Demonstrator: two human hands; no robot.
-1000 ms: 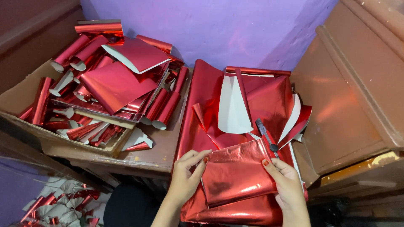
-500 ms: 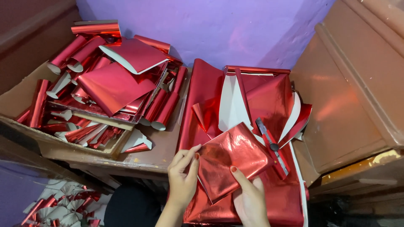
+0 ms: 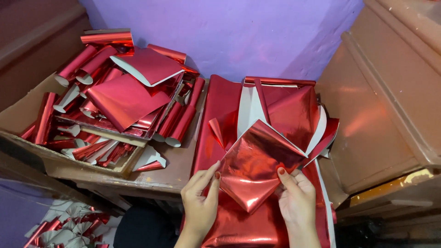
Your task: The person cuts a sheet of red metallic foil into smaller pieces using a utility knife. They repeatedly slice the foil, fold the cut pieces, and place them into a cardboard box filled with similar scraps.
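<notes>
Head view, cardboard box (image 3: 27,115) holding red foil rolls (image 3: 82,62), sheets (image 3: 126,98)

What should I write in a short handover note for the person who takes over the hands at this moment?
Left hand: its fingers pinch the left edge of the red foil sheet.
Right hand: holds the sheet's right edge, thumb on top.
The sheet is lifted and partly folded over the foil stack.
Done: rolled and folded foil pieces fill the cardboard box on the left.
Left: this fold is unfinished; more sheets lie beneath.
</notes>
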